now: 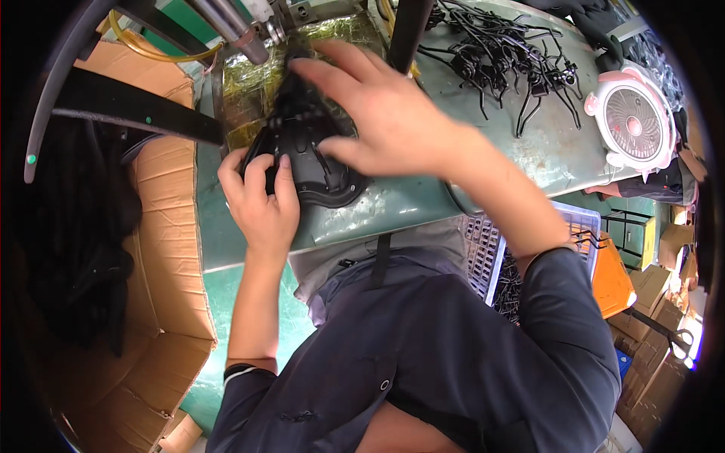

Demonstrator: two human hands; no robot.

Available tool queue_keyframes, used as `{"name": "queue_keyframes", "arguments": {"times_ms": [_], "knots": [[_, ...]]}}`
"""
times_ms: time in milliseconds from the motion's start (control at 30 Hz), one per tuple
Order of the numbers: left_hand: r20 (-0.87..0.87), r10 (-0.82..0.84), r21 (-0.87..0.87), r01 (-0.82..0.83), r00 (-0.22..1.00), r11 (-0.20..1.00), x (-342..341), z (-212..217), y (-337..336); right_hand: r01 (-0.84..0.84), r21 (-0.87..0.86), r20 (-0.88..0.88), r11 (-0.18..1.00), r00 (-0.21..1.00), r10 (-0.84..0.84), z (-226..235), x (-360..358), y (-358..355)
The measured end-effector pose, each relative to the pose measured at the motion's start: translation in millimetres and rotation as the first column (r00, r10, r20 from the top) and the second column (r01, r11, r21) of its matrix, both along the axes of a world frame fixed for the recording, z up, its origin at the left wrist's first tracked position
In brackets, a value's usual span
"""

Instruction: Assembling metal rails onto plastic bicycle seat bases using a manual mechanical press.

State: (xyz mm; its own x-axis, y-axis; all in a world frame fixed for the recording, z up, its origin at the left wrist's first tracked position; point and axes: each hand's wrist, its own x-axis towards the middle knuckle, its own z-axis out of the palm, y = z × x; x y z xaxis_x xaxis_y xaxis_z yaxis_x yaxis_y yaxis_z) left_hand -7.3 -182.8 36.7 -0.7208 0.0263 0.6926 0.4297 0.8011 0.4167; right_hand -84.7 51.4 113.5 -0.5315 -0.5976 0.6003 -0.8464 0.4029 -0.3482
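Observation:
A black bicycle saddle (311, 167) lies underside up on the green bench, its narrow end pointing away from me under a machine. My left hand (260, 198) grips its left edge near the wide end, fingers curled over the rim. Above the saddle, my right hand (393, 113) is slightly blurred. Its fingers spread toward the narrow end, while the thumb points at the wide part. The right hand covers some of the saddle's right side, and whether its fingertips touch the saddle is unclear.
The machine's metal cylinder (240, 36) hangs over the bench, beside black frame bars (136, 113). A pile of bent black metal rails (502, 57) lies at the far right, near a pink-and-white fan (633, 124). At left stands a cardboard box (170, 219) holding black items; a crate (483, 249) sits right.

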Motion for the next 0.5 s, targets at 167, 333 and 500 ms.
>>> {"name": "queue_keyframes", "arguments": {"times_ms": [167,333,500], "knots": [[0.115,-0.012,0.161,-0.007,0.993,0.987,-29.2,13.8,19.6,0.419,-0.154,0.213,0.895,0.898,-0.384,-65.0,18.9,-36.3],[0.004,0.063,0.076,-0.063,0.998,0.995,-68.7,1.8,16.3,0.464,-0.188,0.182,0.866,0.883,-0.433,-73.1,-15.4,-45.6],[0.014,0.101,0.018,-0.101,0.995,0.995,-91.5,1.1,15.3,0.472,-0.239,0.147,0.849,0.882,-0.448,-79.2,-39.9,-47.5]]}}
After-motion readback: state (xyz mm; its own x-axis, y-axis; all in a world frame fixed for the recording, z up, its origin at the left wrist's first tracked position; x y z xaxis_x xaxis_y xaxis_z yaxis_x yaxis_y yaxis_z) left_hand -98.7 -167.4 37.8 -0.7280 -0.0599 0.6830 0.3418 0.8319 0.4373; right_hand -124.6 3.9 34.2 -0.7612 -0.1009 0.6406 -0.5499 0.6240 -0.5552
